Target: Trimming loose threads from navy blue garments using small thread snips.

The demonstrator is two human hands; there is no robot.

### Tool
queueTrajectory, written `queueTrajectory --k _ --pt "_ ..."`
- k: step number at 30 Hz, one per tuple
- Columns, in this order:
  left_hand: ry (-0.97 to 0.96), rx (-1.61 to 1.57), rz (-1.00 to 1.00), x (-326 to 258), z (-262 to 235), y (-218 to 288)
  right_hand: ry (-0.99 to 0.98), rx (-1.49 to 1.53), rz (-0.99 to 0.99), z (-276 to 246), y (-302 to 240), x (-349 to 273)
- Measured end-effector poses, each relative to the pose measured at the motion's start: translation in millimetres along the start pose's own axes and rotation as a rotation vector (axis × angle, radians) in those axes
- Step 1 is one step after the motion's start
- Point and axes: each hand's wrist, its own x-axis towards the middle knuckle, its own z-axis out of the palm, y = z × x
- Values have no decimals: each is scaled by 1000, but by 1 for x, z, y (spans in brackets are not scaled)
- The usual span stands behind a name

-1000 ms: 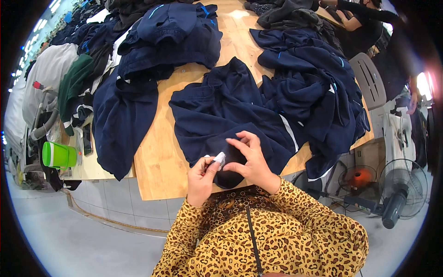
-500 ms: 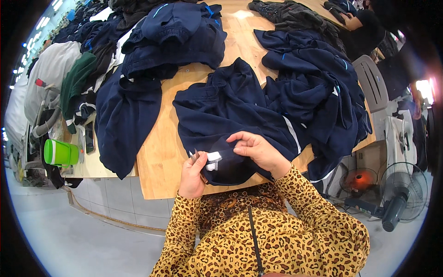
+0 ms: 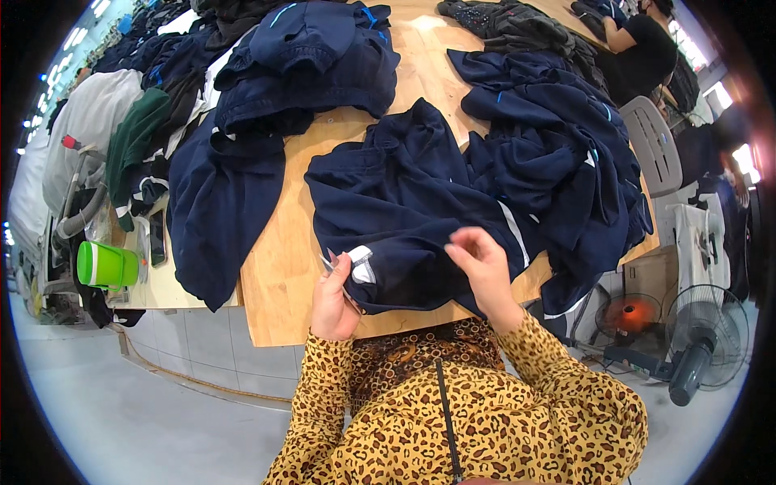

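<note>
A navy blue garment (image 3: 404, 202) lies bunched at the table's front edge, with a white label (image 3: 361, 264) showing on its near left part. My left hand (image 3: 333, 303) is closed at the garment's edge beside this label. A pointed metal tool that looks like thread snips (image 3: 330, 260) sticks up from its fingers; most of it is hidden by the hand. Over the garment's near right part, my right hand (image 3: 487, 275) is bent with thumb and index fingertips close together. Whatever may be between them is too small to make out.
More navy garments are heaped on the wooden table (image 3: 279, 299), in a left pile (image 3: 315, 73) and a right pile (image 3: 550, 153). A green container (image 3: 107, 265) stands at left. A fan (image 3: 703, 347) and a grey chair (image 3: 649, 145) are at right; a person (image 3: 638, 44) sits beyond.
My right hand has moved right, away from the label and my left hand. The cloth by the label has dropped flatter, and the label has shifted slightly left.
</note>
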Motion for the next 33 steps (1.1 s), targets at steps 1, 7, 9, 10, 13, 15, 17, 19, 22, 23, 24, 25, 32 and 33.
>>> queueTrajectory --k 1,7,9,10,13,15,17,19,22,23,24,25,32,33 --pt "-26 -4 -2 0 0 2 -103 38 164 -6 0 -16" --pt "-1 -23 2 0 16 -4 -619 874 1330 -10 40 -60" --pt "-54 -14 -6 -5 19 -2 -576 875 1288 4 33 -49" --pt "-103 -6 -11 -8 19 -1 -536 875 1249 9 30 -43" --pt "-168 -39 -37 -17 13 3 -310 897 1045 13 40 -31" --pt "-21 -122 38 -21 16 4 -129 961 848 14 32 -23" --pt "-47 -203 127 -20 10 7 -120 1054 767 6 25 -21" --pt "-120 -259 154 -18 1 8 -138 1175 656 -3 22 -20" --pt "-34 -342 135 -12 -8 7 -136 1223 616 -10 20 -19" --pt "-6 -369 119 -9 -12 5 -135 1223 616 -10 20 -20" --pt "22 -396 105 -7 -16 3 -108 1212 620 -8 20 -22" --pt "24 -397 106 -8 -20 2 -83 1201 625 -7 20 -23" --pt "83 -363 168 -16 -55 16 95 1095 692 -10 27 -21" --pt "104 -341 170 -18 -61 19 111 1060 669 -12 31 -21"
